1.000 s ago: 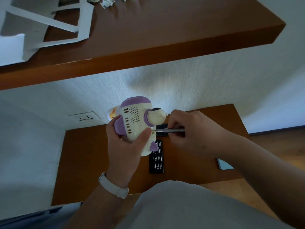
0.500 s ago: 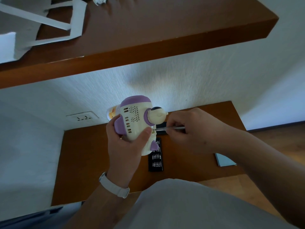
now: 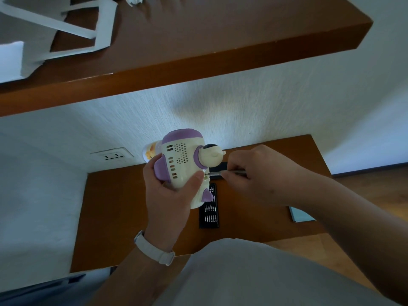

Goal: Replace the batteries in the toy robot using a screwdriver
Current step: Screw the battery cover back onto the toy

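Left hand [image 3: 167, 195] grips the toy robot [image 3: 183, 164]; right hand [image 3: 254, 175] pinches the screwdriver [image 3: 227, 172], tip at the screw. Recommended: keep the shaft square, press firmly.

A thick brown wooden shelf [image 3: 220, 40] juts from a white, finely textured wall [image 3: 254, 102], with white paper strips [image 3: 72, 29] lying on its top. Below it a brown wooden table [image 3: 114, 217] stands against the same wall, near a white wall socket [image 3: 112, 154]. To the right lies a wooden floor [image 3: 379, 182] edged by a dark skirting strip [image 3: 371, 168]. The light is dim and bluish.
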Demonstrator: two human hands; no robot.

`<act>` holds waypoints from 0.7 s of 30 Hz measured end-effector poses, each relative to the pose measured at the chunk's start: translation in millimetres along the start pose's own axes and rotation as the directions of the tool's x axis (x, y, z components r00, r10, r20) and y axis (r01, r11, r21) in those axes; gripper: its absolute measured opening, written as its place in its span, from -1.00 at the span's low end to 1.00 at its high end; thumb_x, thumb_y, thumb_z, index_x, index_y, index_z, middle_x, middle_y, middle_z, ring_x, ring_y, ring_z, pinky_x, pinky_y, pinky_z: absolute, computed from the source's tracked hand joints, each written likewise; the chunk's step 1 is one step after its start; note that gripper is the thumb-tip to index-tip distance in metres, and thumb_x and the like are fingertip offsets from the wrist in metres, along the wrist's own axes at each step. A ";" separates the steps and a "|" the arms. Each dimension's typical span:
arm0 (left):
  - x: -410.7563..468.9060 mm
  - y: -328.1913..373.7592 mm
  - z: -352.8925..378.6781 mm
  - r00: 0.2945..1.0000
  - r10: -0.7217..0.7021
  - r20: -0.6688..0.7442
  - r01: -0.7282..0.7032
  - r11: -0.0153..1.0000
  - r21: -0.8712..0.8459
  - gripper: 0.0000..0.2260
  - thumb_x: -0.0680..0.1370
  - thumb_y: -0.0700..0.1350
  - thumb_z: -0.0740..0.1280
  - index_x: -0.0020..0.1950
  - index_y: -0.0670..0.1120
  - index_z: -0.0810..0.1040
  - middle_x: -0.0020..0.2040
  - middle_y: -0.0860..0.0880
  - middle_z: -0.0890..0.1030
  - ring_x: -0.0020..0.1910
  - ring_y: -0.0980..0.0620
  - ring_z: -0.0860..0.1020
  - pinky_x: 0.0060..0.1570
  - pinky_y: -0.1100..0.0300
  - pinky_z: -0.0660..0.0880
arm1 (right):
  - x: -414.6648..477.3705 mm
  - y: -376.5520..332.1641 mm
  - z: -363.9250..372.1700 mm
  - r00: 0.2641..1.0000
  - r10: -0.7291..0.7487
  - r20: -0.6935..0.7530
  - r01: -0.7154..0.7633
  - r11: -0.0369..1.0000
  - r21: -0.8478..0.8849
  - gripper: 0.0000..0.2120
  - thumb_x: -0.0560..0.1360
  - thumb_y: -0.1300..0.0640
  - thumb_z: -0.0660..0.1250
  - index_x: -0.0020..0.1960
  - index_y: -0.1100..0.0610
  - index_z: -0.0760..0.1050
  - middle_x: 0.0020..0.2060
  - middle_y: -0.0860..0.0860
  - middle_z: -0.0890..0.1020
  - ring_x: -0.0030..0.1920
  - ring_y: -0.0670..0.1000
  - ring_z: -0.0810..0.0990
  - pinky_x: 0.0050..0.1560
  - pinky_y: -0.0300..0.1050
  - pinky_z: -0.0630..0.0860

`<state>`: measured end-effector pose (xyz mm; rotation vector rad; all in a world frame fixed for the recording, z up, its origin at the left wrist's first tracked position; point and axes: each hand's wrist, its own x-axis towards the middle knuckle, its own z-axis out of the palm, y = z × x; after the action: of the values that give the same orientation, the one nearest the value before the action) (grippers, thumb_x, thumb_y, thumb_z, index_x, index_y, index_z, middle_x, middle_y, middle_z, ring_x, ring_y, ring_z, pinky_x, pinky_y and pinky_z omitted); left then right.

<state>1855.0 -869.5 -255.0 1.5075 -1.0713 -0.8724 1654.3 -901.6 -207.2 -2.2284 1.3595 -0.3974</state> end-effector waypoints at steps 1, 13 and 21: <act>-0.4 -0.7 -0.1 1.000 -0.002 0.001 0.002 1.000 0.001 -0.26 0.20 0.16 0.55 0.31 0.09 0.34 0.18 0.04 0.59 0.09 0.07 0.64 -0.18 0.24 0.64 | 0.4 -0.1 0.2 1.000 0.002 0.001 -0.002 1.000 0.004 -0.80 0.57 -0.07 0.26 -0.18 -0.02 0.50 -0.47 -0.09 0.49 -0.49 -0.14 0.44 -0.36 -0.42 0.40; 3.5 -0.4 0.6 1.000 0.000 0.019 0.000 1.000 0.000 -0.33 0.19 0.20 0.54 0.22 0.22 0.34 0.15 0.13 0.58 0.07 0.16 0.63 -0.21 0.27 0.63 | 1.7 0.7 -2.6 0.999 -0.048 -0.007 0.048 0.998 0.040 -0.84 0.52 0.11 0.36 -0.13 -0.07 0.40 -0.42 -0.15 0.50 -0.40 -0.09 0.52 -0.34 -0.39 0.44; 7.2 0.3 -3.4 1.000 0.015 0.007 -0.015 1.000 -0.006 -0.30 0.19 0.21 0.54 0.24 0.18 0.34 0.16 0.08 0.60 0.07 0.12 0.64 -0.17 0.23 0.64 | 4.6 -2.5 4.1 1.000 -0.002 -0.020 0.002 0.999 0.039 -0.78 0.58 -0.07 0.24 -0.12 0.03 0.54 -0.43 -0.06 0.54 -0.49 -0.07 0.45 -0.32 -0.30 0.42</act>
<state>1860.5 -875.2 -254.0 1.4914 -1.0828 -0.8700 1660.2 -903.7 -209.3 -2.1998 1.3486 -0.4445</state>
